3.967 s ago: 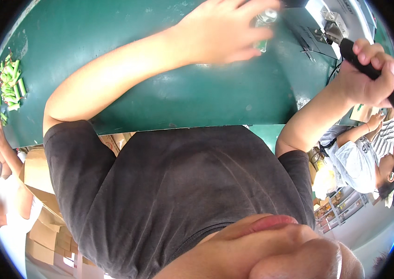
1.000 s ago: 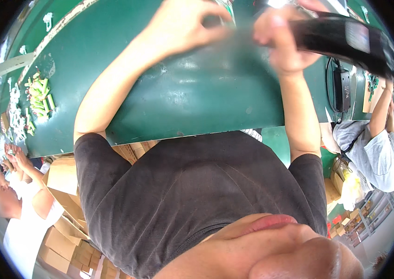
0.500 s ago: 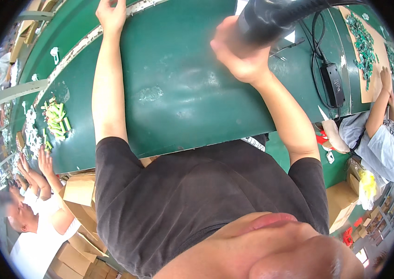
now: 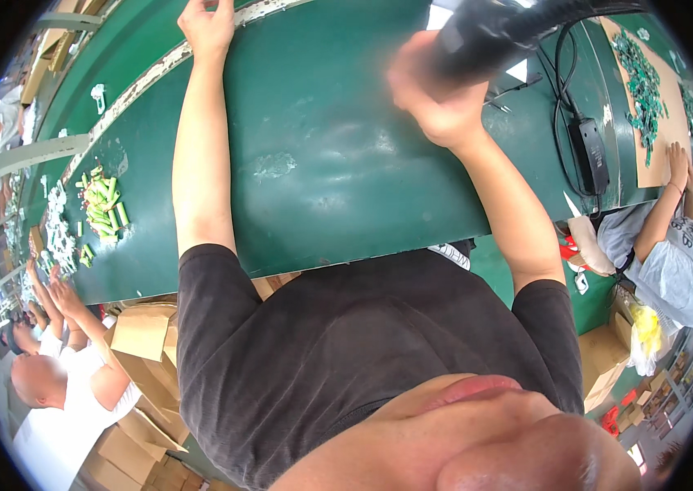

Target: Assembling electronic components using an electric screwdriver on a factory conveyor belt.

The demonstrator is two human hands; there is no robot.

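My left hand (image 4: 207, 29) is at the upper edge of the view, just beyond the worn pale rail (image 4: 146, 80) on the green table (image 4: 313, 123). Its fingers are bent inward and the frame cuts off their tips, so anything between them is hidden. On the right, my right hand (image 4: 444, 110) is up against a thick black cylinder (image 4: 473, 41) with a ribbed hose. That cylinder covers part of the hand and the fingers are blurred. Whether they grip it I cannot tell.
Green-and-white pieces (image 4: 102, 204) lie in a pile at the left. A black power adapter (image 4: 588, 155) with cables rests at the right, beyond it a brown board (image 4: 653, 168) with small green parts (image 4: 641, 86). Co-workers sit on both sides. Cardboard boxes (image 4: 146, 331) stand below the table's edge.
The whole view has shifted slightly, and both my hands and the black cylinder appear a little farther right. At the left, a co-worker's hands and head have moved.
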